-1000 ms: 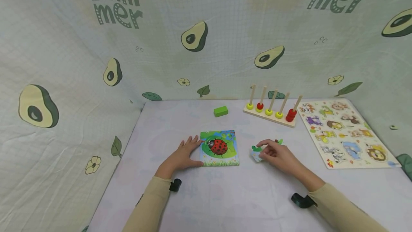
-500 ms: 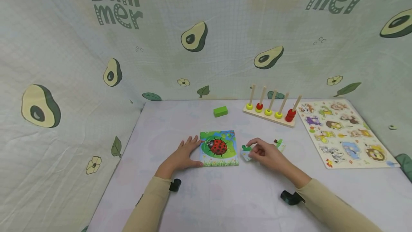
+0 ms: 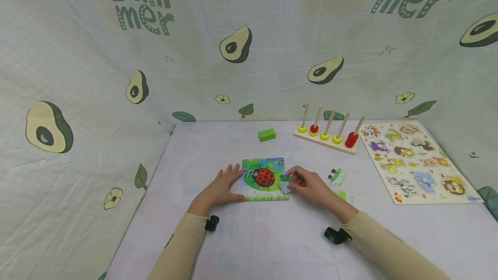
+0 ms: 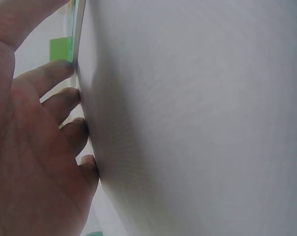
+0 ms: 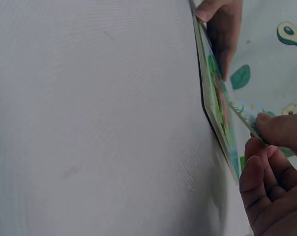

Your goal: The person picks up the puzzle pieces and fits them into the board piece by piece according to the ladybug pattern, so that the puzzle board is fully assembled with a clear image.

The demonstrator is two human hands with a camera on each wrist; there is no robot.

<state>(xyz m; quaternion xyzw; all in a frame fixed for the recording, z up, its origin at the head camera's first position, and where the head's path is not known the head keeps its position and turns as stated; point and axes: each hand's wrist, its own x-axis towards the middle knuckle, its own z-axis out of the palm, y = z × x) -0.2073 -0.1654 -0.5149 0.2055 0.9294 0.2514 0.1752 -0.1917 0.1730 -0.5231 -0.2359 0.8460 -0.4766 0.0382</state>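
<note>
A square ladybug jigsaw puzzle (image 3: 264, 178) lies flat on the table in the head view. My left hand (image 3: 222, 188) rests at its left edge with fingers spread and thumb at the lower left corner. My right hand (image 3: 309, 185) pinches a puzzle piece (image 3: 285, 183) printed in green and pale blue, over the puzzle's right edge. The right wrist view shows the pinched piece (image 5: 249, 118) tilted above the puzzle board (image 5: 215, 93), between thumb and fingers. In the left wrist view, the fingertips of the left hand (image 4: 40, 123) touch the tabletop.
Two loose puzzle pieces (image 3: 336, 177) lie right of the right hand, one partly behind the wrist. A green block (image 3: 266, 135) sits behind the puzzle. Farther right stand a wooden peg stacker (image 3: 327, 139) with red and yellow rings and an animal peg board (image 3: 420, 163).
My right hand has carried the puzzle piece left, from beside the puzzle to over its right edge. The loose pieces behind it have come into view. My left hand has stayed put.
</note>
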